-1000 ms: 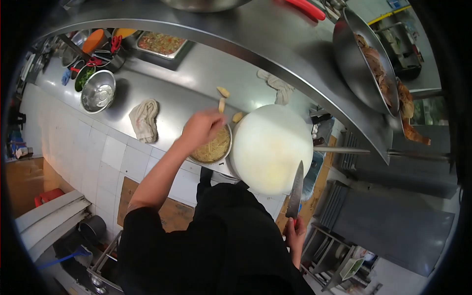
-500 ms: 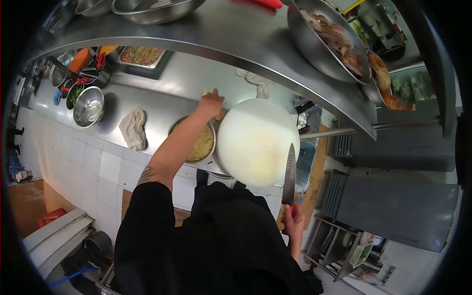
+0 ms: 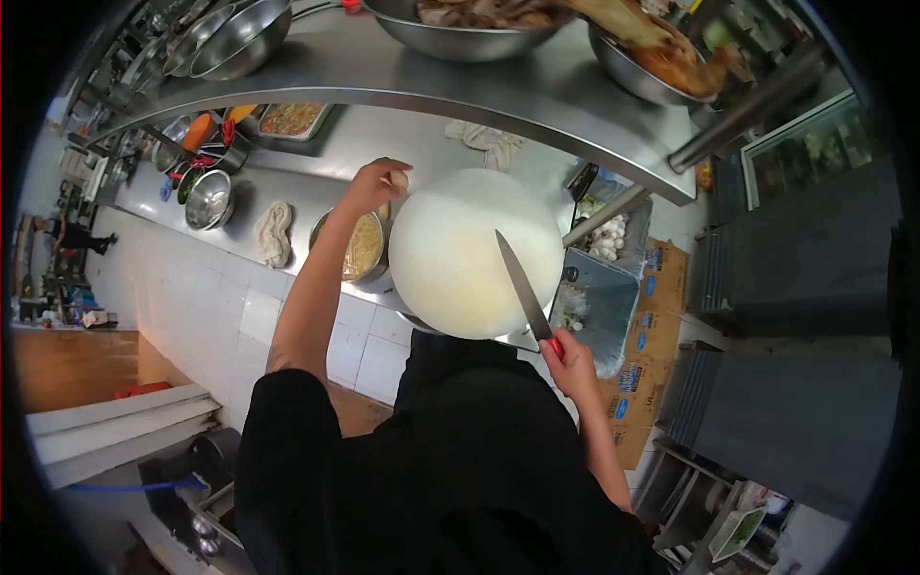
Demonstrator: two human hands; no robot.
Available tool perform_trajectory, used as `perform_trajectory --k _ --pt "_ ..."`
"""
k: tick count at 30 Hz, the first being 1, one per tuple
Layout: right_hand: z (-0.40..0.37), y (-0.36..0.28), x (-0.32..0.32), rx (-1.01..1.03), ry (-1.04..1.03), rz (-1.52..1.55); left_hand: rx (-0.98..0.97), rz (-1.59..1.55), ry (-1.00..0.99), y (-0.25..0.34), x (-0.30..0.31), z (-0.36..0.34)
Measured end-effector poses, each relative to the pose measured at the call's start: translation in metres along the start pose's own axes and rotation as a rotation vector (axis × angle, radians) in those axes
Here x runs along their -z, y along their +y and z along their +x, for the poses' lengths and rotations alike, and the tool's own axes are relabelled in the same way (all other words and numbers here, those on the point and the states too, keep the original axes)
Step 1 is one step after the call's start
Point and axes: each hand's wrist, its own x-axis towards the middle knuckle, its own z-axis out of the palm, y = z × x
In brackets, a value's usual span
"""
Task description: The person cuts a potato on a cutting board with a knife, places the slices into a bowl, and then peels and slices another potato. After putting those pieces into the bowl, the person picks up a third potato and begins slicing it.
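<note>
My right hand [image 3: 567, 362] is wrapped round the red handle of a large knife [image 3: 522, 287], whose blade lies over the right part of a round white cutting board [image 3: 460, 268]. Just past the board's upper left edge, my left hand [image 3: 377, 185] pinches a small pale piece [image 3: 398, 179], too small to name. Below that hand stands a round metal pot [image 3: 385, 251] with a yellowish mass [image 3: 364, 247] in it, partly hidden by my left forearm.
Metal bowls of meat [image 3: 460, 43] stand on the raised shelf [image 3: 383, 81]. Crumpled cloths [image 3: 274, 234] and a colander [image 3: 209, 199] are on the counter's left. Bins [image 3: 599, 307] sit right of the board, one holding white bulbs [image 3: 606, 236]. A distant person [image 3: 81, 237] is at far left.
The knife has moved left, from the board's right edge to over its surface. My left hand has come closer to the board with a small piece in its fingers. The view has shifted.
</note>
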Motion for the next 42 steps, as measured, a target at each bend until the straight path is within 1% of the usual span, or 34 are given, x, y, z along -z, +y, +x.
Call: perform_trajectory --k 1,2,4,5,6,7,8,9,10,11,12,13,14,16,17,18,20,21,23,25,26,28,29,31,33,34,36,37,39,42 --pt "0.005 0.005 0.003 0.004 -0.015 0.018 0.104 -0.26 0.096 0.027 0.0 -0.019" --pt "0.007 0.01 0.004 0.014 -0.031 0.027 0.124 -0.243 0.093 0.053 -0.006 -0.039" --pt "0.009 0.023 0.001 0.016 -0.053 0.024 -0.001 -0.391 0.264 0.1 -0.031 -0.08" --pt "0.01 0.03 -0.002 0.039 -0.04 0.048 -0.042 -0.421 0.268 0.111 -0.046 -0.095" --pt "0.009 0.036 -0.004 0.059 -0.025 0.068 -0.018 -0.416 0.263 0.123 -0.058 -0.109" --pt "0.009 0.04 -0.004 0.044 -0.041 0.074 -0.063 -0.409 0.274 0.137 -0.07 -0.121" --pt "0.009 0.042 -0.003 0.071 -0.048 0.082 -0.112 -0.408 0.283 0.148 -0.081 -0.129" --pt "0.009 0.044 -0.002 0.097 -0.049 0.088 -0.112 -0.394 0.285 0.154 -0.09 -0.134" --pt "0.007 0.045 -0.001 0.075 -0.049 0.086 -0.104 -0.406 0.269 0.159 -0.097 -0.138" --pt "0.006 0.045 -0.001 0.161 -0.034 0.093 -0.026 -0.39 0.217 0.163 -0.103 -0.14" --pt "0.004 0.046 0.001 0.248 -0.017 0.098 0.048 -0.373 0.165 0.165 -0.109 -0.14" --pt "0.004 0.045 0.003 0.25 -0.075 0.116 0.089 -0.329 0.118 0.161 -0.117 -0.138" --pt "0.001 0.041 0.006 0.233 -0.066 0.111 0.085 -0.34 0.102 0.159 -0.124 -0.136" --pt "-0.003 0.03 0.007 0.096 -0.165 0.084 0.146 -0.074 -0.124 0.148 -0.136 -0.132" --pt "-0.006 0.028 0.005 0.089 -0.16 0.076 -0.097 0.176 -0.001 0.137 -0.147 -0.132" --pt "-0.009 0.027 0.002 0.058 -0.138 0.063 -0.102 0.165 0.0 0.125 -0.15 -0.134" --pt "-0.014 0.012 0.002 0.017 -0.113 0.041 -0.101 0.198 0.054 0.132 -0.142 -0.134" --pt "-0.018 0.001 0.003 -0.013 -0.119 -0.027 -0.099 0.185 0.05 0.127 -0.143 -0.137" --pt "-0.023 -0.021 0.003 -0.05 -0.124 -0.1 -0.221 0.047 0.135 0.114 -0.141 -0.141" --pt "-0.026 -0.036 -0.002 0.052 -0.121 -0.197 -0.268 -0.007 0.122 0.104 -0.15 -0.146" --pt "-0.025 -0.04 -0.005 0.047 -0.115 -0.204 -0.309 -0.051 0.112 0.101 -0.155 -0.148" --pt "-0.019 -0.047 -0.01 0.173 -0.106 -0.292 -0.335 -0.033 0.147 0.099 -0.166 -0.145" --pt "-0.014 -0.044 -0.016 0.169 -0.102 -0.303 -0.348 -0.011 0.152 0.099 -0.168 -0.143" --pt "-0.007 -0.036 -0.028 0.161 -0.121 -0.417 -0.356 -0.003 0.166 0.099 -0.169 -0.142" --pt "-0.009 -0.045 -0.023 0.149 -0.128 -0.458 -0.45 0.015 0.191 0.099 -0.166 -0.141" --pt "-0.01 -0.053 -0.023 0.145 -0.148 -0.491 -0.416 0.009 0.21 0.096 -0.166 -0.146" --pt "-0.008 -0.056 -0.02 0.135 -0.19 -0.517 -0.476 0.009 0.177 0.096 -0.171 -0.138" --pt "-0.005 -0.057 -0.017 0.122 -0.214 -0.536 -0.47 0.005 0.187 0.096 -0.172 -0.137" --pt "0.006 -0.043 -0.023 0.135 -0.233 -0.549 -0.478 -0.002 0.197 0.094 -0.174 -0.137" --pt "0.013 -0.045 -0.025 0.168 -0.238 -0.562 -0.469 0.021 0.234 0.096 -0.178 -0.137"
